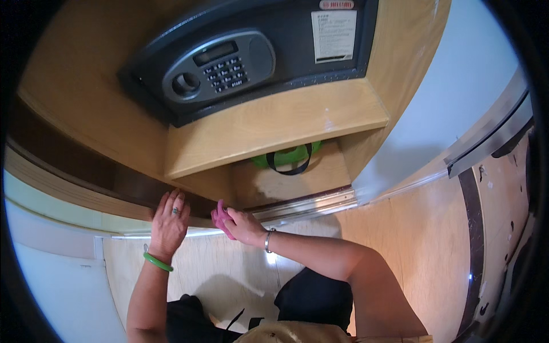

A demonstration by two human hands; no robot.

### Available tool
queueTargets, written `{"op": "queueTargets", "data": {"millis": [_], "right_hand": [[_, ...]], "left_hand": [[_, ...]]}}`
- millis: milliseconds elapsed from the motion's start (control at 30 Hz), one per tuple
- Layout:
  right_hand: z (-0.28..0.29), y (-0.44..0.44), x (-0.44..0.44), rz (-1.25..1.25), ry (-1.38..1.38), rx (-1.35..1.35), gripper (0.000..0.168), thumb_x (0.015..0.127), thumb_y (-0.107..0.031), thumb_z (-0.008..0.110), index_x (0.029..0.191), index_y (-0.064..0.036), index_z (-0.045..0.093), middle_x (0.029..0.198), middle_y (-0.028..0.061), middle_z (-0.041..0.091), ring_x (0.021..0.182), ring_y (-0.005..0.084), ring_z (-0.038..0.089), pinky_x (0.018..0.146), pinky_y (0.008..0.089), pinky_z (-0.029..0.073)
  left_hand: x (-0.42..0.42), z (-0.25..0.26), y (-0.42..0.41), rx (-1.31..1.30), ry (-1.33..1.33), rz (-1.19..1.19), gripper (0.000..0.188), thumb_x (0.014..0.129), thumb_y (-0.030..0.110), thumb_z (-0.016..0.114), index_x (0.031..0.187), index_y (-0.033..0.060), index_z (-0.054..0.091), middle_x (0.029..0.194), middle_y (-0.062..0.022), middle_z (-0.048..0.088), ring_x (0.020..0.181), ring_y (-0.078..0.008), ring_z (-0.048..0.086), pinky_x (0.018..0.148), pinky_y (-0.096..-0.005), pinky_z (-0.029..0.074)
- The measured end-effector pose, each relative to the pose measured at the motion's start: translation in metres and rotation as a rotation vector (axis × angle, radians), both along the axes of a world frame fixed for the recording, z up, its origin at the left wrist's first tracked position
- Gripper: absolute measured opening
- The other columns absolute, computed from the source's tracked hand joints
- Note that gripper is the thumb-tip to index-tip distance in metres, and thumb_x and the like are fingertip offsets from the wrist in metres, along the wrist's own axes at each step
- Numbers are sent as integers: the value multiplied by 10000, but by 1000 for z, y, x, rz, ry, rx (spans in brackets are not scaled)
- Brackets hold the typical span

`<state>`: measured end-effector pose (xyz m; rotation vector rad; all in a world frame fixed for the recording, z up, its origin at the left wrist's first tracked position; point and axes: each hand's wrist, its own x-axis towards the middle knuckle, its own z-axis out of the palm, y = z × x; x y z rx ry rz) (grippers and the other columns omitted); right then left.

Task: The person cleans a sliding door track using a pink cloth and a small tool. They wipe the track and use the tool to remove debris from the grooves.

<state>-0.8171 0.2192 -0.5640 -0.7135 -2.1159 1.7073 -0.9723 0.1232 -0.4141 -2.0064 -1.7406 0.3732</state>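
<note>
My left hand [168,223], with a ring and a green bangle, rests its extended fingers against the edge of a wooden sliding door [107,205]. Nothing shows in its grasp, though the palm is hidden. To its right, my right hand [244,226] grips a pink cloth [223,223] near the same door's end edge. A silver bracelet circles that wrist. Beyond the hands, a green bag [288,157] with a black handle lies in the lower compartment of the wooden cabinet.
A dark safe [296,55] with a keypad stands on the wooden shelf [274,128] above the bag. Metal sliding tracks [309,206] run along the cabinet's bottom front. A white panel [429,107] is at the right. Light tiled floor [386,227] extends below the cabinet.
</note>
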Motion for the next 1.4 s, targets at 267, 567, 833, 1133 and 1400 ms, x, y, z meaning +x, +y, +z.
{"op": "queueTargets", "data": {"millis": [267,567,833,1133,1400], "right_hand": [[5,-4,3,70,53,-54,258,952,-262,468,992,-21,551,887,220,657,820,387,647,713,463,499],[-4,-8,-4,-13,170,27,267,923,-249,503,1012,-6,570,876,222,665,818,370,659,726,461,512],[19,-5,1,81,187,-132,174,971,-203,487,939,-46,556,603,85,602,567,242,629,572,385,497],[-65,-13,17,107,219,8,287,865,-192,614,1135,-92,612,975,128,683,875,299,652,746,399,512],[-55,47,124,-298,-171,462,365,849,-123,599,1209,-84,552,1097,188,619,972,383,612,819,446,504]], "left_hand": [[-30,3,-25,35,-244,89,96,765,74,637,848,47,597,957,-110,600,921,-301,588,830,-427,503],[21,-9,-9,2,-558,12,138,748,-10,665,870,28,613,934,-123,630,875,-331,613,780,-407,518],[67,7,5,-189,-543,-31,163,744,46,681,898,34,629,932,-110,639,895,-308,623,799,-394,523],[82,-33,-7,-472,-709,44,322,818,125,643,1118,30,575,1008,-167,648,890,-332,637,799,-421,519],[147,-127,21,-163,-931,-120,538,767,10,568,1281,-84,439,1269,-280,500,1107,-378,561,927,-427,487]]}}
